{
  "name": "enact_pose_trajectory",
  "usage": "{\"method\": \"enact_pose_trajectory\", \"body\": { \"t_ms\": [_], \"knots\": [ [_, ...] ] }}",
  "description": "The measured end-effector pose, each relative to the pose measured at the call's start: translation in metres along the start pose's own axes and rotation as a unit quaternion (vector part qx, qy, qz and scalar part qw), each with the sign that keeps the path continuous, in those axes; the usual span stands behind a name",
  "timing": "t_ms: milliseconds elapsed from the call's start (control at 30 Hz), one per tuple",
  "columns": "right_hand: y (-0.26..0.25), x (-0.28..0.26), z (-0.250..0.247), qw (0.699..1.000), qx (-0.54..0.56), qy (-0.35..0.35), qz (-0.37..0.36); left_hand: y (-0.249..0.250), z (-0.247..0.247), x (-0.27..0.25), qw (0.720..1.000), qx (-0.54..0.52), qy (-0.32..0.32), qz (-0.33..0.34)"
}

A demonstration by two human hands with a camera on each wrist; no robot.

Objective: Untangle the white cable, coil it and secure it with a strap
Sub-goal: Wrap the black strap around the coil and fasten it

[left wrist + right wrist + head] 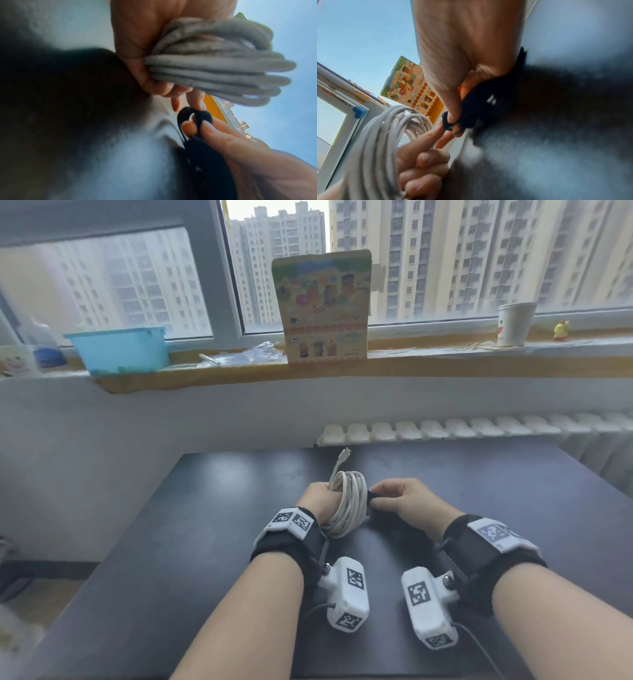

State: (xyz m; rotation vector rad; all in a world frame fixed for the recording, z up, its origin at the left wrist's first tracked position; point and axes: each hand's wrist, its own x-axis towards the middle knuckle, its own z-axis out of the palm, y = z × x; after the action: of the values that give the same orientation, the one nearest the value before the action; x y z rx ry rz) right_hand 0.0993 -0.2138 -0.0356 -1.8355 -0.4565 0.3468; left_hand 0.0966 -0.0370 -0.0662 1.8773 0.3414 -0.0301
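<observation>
**White coil gripped, strap at its side**

Your left hand (317, 496) clutches the coiled white cable (347, 501) upright over the dark table (496, 491). Just right of the coil, your right hand (402, 499) pinches the black strap (471, 109), its tip meeting your left fingers (436, 133).

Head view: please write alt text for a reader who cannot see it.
Over a dark table, the left hand grips a coiled white cable, one plug end pointing up, while the right hand pinches a black strap beside the coil. Behind, a windowsill holds a blue tub, a colourful box and a paper cup.
</observation>
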Motion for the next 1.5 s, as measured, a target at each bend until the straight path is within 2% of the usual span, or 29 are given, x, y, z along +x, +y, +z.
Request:
{"method": "enact_pose_trajectory", "body": {
  "t_ms": [100,233,467,567,700,767,867,1000,1100,1167,1267,1300,1367,1433,1500],
  "knots": [
    [0.001,0.000,-0.006,0.999,0.012,-0.031,0.025,-0.003,-0.004,0.002,0.999,0.007,-0.050,0.004],
    [0.000,0.002,-0.010,0.999,-0.002,-0.037,0.036,0.003,-0.006,-0.012,0.993,0.000,-0.116,0.032],
    [-0.006,-0.001,-0.011,0.995,0.018,-0.081,0.063,0.002,-0.008,-0.013,0.990,-0.021,-0.128,0.054],
    [-0.007,0.000,-0.013,0.994,0.036,-0.073,0.069,0.000,-0.005,-0.010,0.989,-0.080,-0.120,0.033],
    [-0.012,0.002,-0.015,0.995,-0.010,-0.065,0.079,0.000,-0.006,-0.010,0.993,-0.089,-0.073,-0.003],
    [-0.013,0.003,-0.018,0.996,-0.006,-0.031,0.088,0.003,-0.009,-0.014,0.992,-0.112,-0.054,-0.016],
    [-0.007,0.005,-0.024,0.994,0.020,0.071,0.079,0.006,-0.013,-0.016,0.989,-0.140,-0.046,-0.032],
    [0.006,0.006,-0.027,0.986,0.043,0.147,0.063,0.006,-0.015,-0.018,0.983,-0.173,-0.047,-0.039],
    [0.015,0.005,-0.040,0.966,-0.005,0.249,0.064,0.008,-0.015,-0.023,0.982,-0.166,-0.079,-0.033],
    [0.022,0.003,-0.052,0.954,-0.071,0.281,0.081,0.013,-0.015,-0.029,0.982,-0.158,-0.100,-0.025],
    [0.019,0.000,-0.055,0.940,-0.211,0.243,0.117,0.018,-0.012,-0.037,0.985,-0.157,-0.076,0.009],
    [0.013,-0.002,-0.052,0.932,-0.253,0.237,0.105,0.018,-0.011,-0.038,0.985,-0.157,-0.072,0.011],
    [0.000,-0.002,-0.042,0.930,-0.293,0.220,0.032,0.017,-0.009,-0.034,0.985,-0.154,-0.081,0.000],
    [-0.018,-0.004,-0.021,0.967,-0.222,0.120,-0.024,0.016,-0.009,-0.033,0.987,-0.132,-0.096,0.001],
    [-0.026,-0.003,0.002,0.983,-0.182,-0.010,-0.010,0.011,-0.010,-0.027,0.994,-0.074,-0.082,0.020]
  ]
}}
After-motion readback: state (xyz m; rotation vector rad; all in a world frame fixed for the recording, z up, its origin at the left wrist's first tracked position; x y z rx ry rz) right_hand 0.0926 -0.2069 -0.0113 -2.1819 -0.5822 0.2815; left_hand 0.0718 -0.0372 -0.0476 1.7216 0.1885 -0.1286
